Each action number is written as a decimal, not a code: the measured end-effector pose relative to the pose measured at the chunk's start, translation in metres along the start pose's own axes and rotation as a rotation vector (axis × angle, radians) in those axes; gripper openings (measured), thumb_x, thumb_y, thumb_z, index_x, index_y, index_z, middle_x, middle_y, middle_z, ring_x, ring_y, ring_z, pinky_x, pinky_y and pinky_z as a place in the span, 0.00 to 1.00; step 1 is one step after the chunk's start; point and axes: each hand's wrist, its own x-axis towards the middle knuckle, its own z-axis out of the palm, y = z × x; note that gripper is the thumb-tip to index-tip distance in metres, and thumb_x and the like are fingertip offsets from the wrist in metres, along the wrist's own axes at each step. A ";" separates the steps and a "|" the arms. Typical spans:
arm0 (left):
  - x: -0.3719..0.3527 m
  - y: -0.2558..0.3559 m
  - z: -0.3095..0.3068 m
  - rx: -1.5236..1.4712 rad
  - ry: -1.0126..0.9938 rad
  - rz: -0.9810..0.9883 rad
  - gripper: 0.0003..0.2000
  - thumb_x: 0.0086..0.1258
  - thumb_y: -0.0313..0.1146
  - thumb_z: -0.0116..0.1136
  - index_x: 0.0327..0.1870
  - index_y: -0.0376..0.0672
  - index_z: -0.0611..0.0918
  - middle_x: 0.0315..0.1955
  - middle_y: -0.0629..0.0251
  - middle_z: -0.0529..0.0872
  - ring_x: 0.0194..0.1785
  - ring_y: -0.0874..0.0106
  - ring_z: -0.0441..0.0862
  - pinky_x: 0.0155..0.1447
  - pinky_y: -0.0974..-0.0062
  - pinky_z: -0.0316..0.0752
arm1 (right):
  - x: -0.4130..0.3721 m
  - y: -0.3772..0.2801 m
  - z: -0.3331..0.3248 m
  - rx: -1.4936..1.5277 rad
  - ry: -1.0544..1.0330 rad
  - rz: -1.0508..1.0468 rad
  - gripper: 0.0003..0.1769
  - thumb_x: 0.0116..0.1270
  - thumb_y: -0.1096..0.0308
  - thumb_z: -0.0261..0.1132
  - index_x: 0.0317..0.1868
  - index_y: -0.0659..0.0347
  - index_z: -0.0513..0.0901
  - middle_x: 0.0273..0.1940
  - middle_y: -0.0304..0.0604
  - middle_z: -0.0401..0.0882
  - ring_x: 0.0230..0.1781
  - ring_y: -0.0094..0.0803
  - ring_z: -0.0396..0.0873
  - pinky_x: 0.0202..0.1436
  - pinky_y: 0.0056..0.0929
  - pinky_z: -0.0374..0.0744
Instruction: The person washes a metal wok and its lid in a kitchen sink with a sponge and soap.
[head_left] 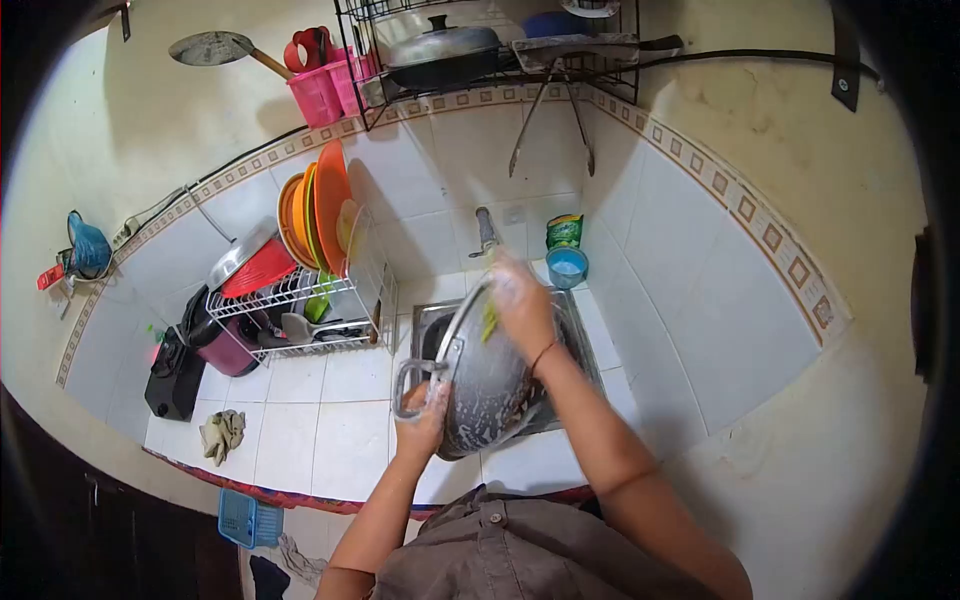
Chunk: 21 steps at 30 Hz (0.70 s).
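Observation:
A large metal wok (pixel 485 390) with soap suds on its outer side is tilted up over the sink (pixel 588 350). My left hand (pixel 422 425) grips its lower left edge, beside the loop handle (pixel 408 388). Against the upper part of the wok is my right hand (pixel 520 305), blurred and covered in foam, closed around a yellow-green scrubber (pixel 490 322) that shows only in part. The tap (pixel 487 232) stands just behind the right hand. A blue tub (pixel 567 267) and a green packet (pixel 564 231) sit behind the sink.
Left of the sink stands a white dish rack (pixel 300 290) with orange plates (pixel 330 205). Farther left are a purple appliance (pixel 228 345), a black box (pixel 175 380) and a crumpled cloth (pixel 222 436). A wall rack above holds a lidded pan (pixel 443 52); tongs (pixel 553 115) hang below it.

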 end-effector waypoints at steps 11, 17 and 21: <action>0.010 0.014 -0.005 -0.017 -0.114 0.027 0.13 0.71 0.39 0.58 0.30 0.37 0.81 0.24 0.71 0.78 0.31 0.79 0.71 0.36 0.77 0.68 | -0.029 -0.001 0.016 -0.261 0.137 -0.247 0.21 0.60 0.67 0.62 0.54 0.61 0.79 0.52 0.55 0.79 0.54 0.52 0.77 0.61 0.41 0.73; 0.010 -0.034 -0.013 -0.205 -0.028 0.013 0.14 0.70 0.41 0.60 0.33 0.38 0.82 0.27 0.72 0.80 0.33 0.80 0.73 0.40 0.78 0.69 | 0.051 0.126 -0.030 0.145 -0.053 0.068 0.17 0.63 0.58 0.66 0.41 0.66 0.82 0.37 0.50 0.83 0.38 0.40 0.81 0.46 0.29 0.76; 0.021 -0.086 -0.013 -0.516 0.036 -0.176 0.16 0.67 0.37 0.63 0.50 0.36 0.80 0.34 0.68 0.81 0.38 0.77 0.77 0.44 0.74 0.73 | 0.063 0.124 -0.031 0.010 -0.076 -0.079 0.18 0.61 0.56 0.69 0.37 0.65 0.81 0.33 0.47 0.82 0.34 0.34 0.78 0.42 0.28 0.76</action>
